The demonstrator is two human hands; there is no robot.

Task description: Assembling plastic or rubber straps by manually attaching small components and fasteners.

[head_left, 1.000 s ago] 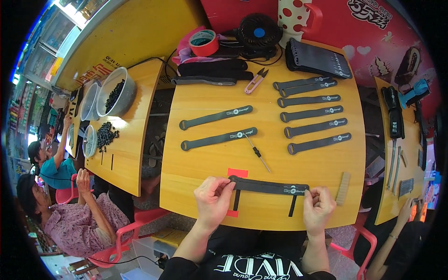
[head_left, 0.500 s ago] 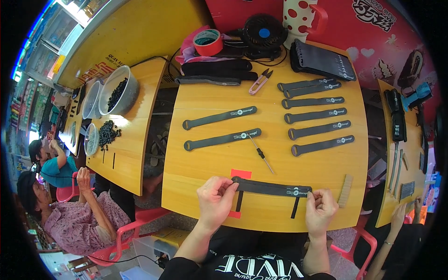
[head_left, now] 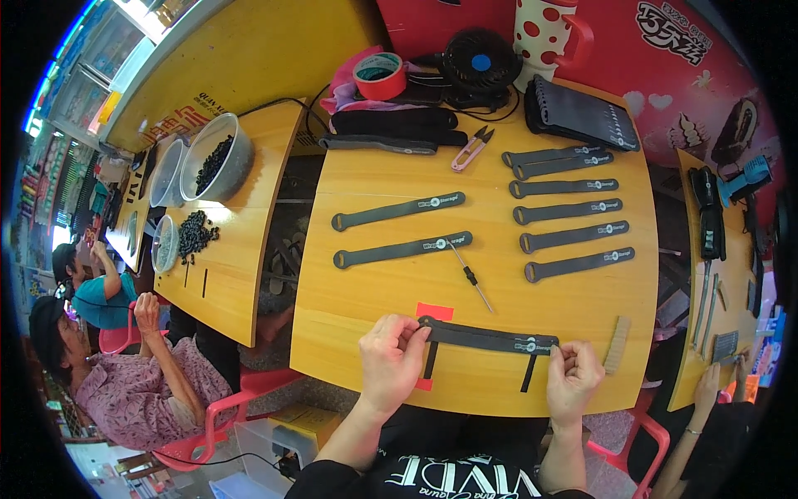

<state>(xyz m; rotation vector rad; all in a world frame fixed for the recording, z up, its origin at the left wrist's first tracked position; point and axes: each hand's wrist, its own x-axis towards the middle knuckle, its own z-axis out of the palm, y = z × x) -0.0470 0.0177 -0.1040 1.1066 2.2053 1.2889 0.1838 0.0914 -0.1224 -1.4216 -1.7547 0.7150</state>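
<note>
A dark grey strap [head_left: 486, 338] with pale lettering is stretched between my hands near the table's front edge. A lengthwise line along it looks like a second layer; I cannot tell whether it is one strap or two. Thumb and fingers of my left hand [head_left: 391, 359] pinch its left end beside a red tape mark [head_left: 435, 312]. My right hand [head_left: 573, 376] pinches the lettered right end. Black strips [head_left: 528, 373] on the tabletop show below the strap. Beyond it lies a thin double-ended metal tool [head_left: 470, 276] with a black middle, its tip over a loose strap [head_left: 391, 251].
Several slotted straps [head_left: 573, 211] lie in a column at right. Pink-handled snips [head_left: 470, 155], a red tape roll [head_left: 381, 81], a black fan [head_left: 480, 61] and a stack of dark sheets [head_left: 573, 112] sit farther back. A beige brush [head_left: 616, 345] is right. Co-workers sit at side tables.
The whole view shifts slightly, with the table appearing a little to the right. Both hands keep their pinch on the strap, which hardly moves.
</note>
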